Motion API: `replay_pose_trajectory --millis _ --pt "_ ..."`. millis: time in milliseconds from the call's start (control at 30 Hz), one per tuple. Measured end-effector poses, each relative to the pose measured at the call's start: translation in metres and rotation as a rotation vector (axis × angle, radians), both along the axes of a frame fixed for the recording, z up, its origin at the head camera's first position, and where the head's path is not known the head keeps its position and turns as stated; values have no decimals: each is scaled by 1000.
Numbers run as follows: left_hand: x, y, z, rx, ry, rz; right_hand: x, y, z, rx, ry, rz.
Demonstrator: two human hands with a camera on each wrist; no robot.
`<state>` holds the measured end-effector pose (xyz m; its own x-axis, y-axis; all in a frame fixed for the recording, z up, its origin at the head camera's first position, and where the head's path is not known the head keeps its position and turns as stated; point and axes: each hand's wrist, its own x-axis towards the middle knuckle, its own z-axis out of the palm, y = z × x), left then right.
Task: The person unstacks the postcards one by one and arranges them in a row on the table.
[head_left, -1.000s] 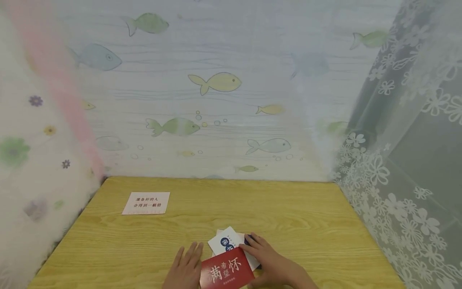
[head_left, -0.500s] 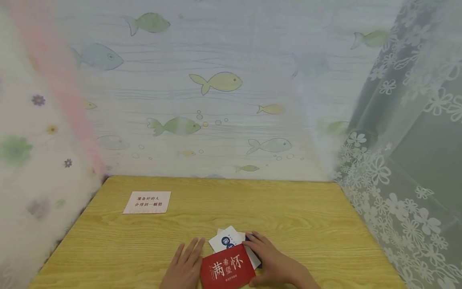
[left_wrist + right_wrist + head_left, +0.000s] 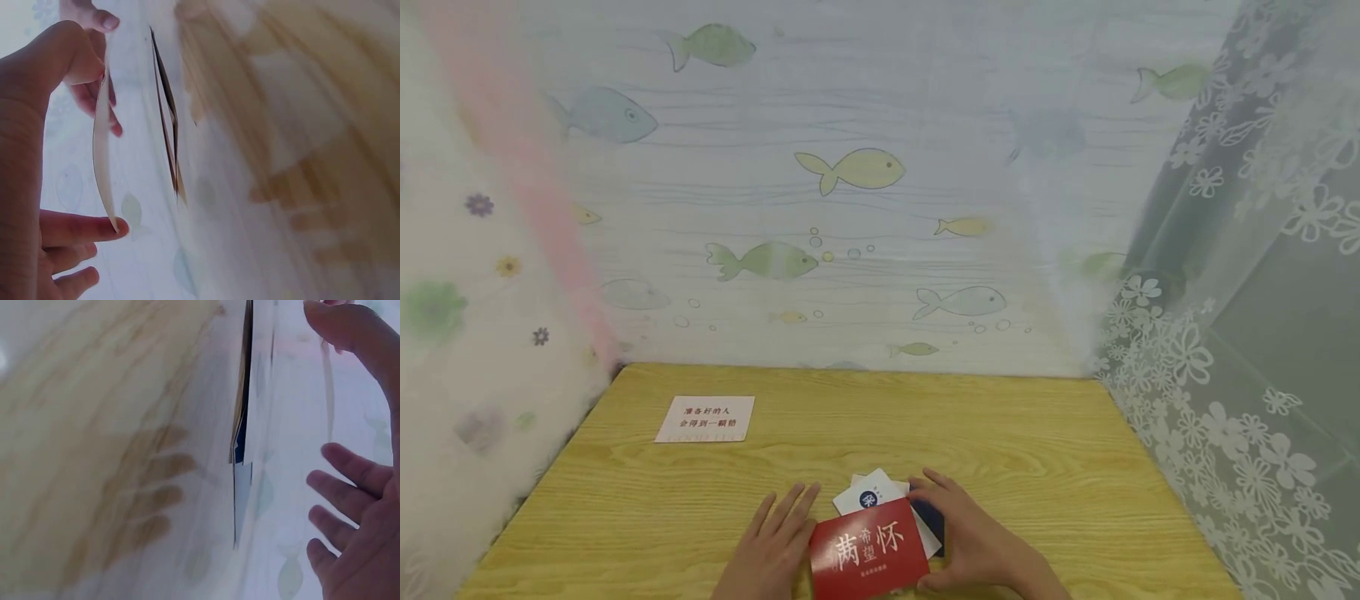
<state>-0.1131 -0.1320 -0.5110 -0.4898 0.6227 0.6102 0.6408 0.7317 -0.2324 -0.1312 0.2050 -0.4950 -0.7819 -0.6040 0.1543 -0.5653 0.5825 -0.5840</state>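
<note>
A red card [image 3: 868, 550] with white Chinese characters is held between both hands, raised over other cards. My left hand [image 3: 771, 542] grips its left side; in the left wrist view the card [image 3: 100, 150] bows slightly between thumb and index finger. At the right side, my right hand [image 3: 973, 533] holds the card by its corners, index finger at the top and thumb at the bottom. Its other fingers [image 3: 340, 494] are spread. Beneath lie a white card [image 3: 880, 487] with a dark blue round mark and a dark blue card [image 3: 934, 521], both partly hidden.
A pale card [image 3: 705, 419] with two lines of red Chinese characters lies at the back left of the wood-grain table [image 3: 1037, 450]. Behind the table hangs a fish-print curtain [image 3: 865, 275]. A white floral lace curtain [image 3: 1195, 417] hangs along the right side.
The red card has risen a little and moved slightly left, covering more of the white card. My left hand has shifted left with it; the right hand's fingers have lifted and opened wider.
</note>
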Motion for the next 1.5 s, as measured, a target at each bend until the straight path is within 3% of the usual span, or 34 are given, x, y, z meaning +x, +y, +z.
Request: replay_pose_trajectory --millis 267,667,767,1067,1167,1267,1367,1500 --pt "0 -4 7 8 -75 -3 0 -1 2 -12 145 -7" --pt "2 -9 2 103 -80 -56 4 -1 6 -8 176 -37" --pt "2 -11 4 149 -136 -64 4 -2 6 -13 204 -37" --pt "4 -13 10 327 -417 -77 5 -3 8 -45 225 -41" --pt "2 -16 9 360 -441 -111 4 -4 8 -49 232 -38" --pt "-2 -20 6 373 -419 -145 3 -6 7 -62 241 -31" --pt "-6 -23 4 363 -410 -143 3 -9 5 -62 251 -30" --pt "-11 -30 4 353 -470 -143 1 -15 3 -54 244 -40"
